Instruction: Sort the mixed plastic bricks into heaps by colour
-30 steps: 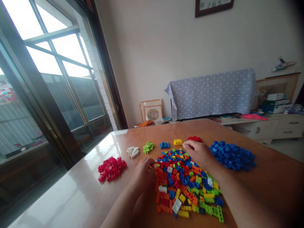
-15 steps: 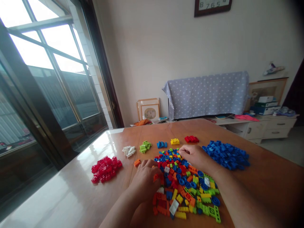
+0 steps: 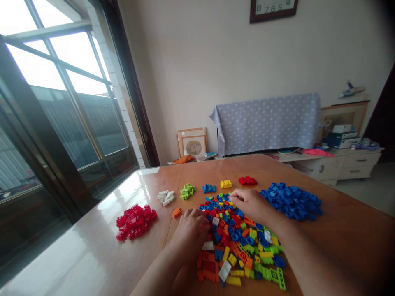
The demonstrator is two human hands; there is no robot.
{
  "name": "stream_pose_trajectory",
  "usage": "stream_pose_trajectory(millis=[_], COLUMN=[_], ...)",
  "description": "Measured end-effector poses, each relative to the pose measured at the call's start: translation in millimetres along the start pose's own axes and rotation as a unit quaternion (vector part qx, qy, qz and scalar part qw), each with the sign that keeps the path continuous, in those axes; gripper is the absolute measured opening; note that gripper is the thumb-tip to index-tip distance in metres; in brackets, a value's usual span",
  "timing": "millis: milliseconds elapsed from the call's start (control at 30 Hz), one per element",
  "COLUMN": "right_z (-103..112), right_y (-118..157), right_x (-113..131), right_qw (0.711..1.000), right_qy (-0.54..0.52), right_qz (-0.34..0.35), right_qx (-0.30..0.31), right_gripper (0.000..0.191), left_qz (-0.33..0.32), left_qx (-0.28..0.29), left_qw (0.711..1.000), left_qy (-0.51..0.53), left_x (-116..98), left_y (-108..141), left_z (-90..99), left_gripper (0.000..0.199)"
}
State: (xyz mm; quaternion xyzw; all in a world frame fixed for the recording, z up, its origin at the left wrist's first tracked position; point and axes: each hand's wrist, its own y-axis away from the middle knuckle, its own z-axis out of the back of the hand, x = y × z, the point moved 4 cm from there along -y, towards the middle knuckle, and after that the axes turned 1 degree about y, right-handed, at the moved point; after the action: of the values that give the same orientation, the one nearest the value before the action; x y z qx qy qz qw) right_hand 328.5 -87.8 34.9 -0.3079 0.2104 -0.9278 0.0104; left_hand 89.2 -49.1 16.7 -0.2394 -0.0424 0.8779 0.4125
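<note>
A mixed pile of small toy bricks [image 3: 243, 246] in many colours lies near the front of the wooden table [image 3: 148, 263]. At the pile's left edge rests my left hand [image 3: 190, 230], its fingers curled over bricks; what is under them is hidden. My right hand [image 3: 245, 200] is closed at the far edge of the pile, and anything between its fingertips is too small to make out. A single orange brick [image 3: 177, 212] sits just beyond my left hand. To the right of my right hand is a large blue brick pile [image 3: 291, 200].
Crimson bricks [image 3: 135, 222] are heaped at the left. Along the back stand small groups: white [image 3: 166, 197], lime green [image 3: 187, 191], blue [image 3: 209, 188], yellow [image 3: 226, 184] and red [image 3: 247, 180]. A low cabinet [image 3: 342, 166] stands beyond the table.
The view has shifted slightly. My left hand has moved a little at the pile's left edge, showing more of a white brick beside it. My right hand keeps about the same place.
</note>
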Motion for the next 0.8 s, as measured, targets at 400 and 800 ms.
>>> stream_pose_trajectory(millis=[400, 800], right_z=[-1.5, 13.7], right_y=[0.5, -2.2], right_x=[4.6, 0.4], right_qw=[1.0, 0.997], right_qy=[0.014, -0.029], right_qz=[0.004, -0.005], right_qx=[0.0, -0.078], right_gripper=[0.028, 0.033], left_qz=[0.015, 0.007], left_qx=[-0.025, 0.015], left_qw=[0.999, 1.0], left_qy=[0.021, -0.01], left_x=[2.1, -11.0], left_y=[-3.9, -1.3], left_z=[-0.9, 8.4], left_gripper=[0.029, 0.021])
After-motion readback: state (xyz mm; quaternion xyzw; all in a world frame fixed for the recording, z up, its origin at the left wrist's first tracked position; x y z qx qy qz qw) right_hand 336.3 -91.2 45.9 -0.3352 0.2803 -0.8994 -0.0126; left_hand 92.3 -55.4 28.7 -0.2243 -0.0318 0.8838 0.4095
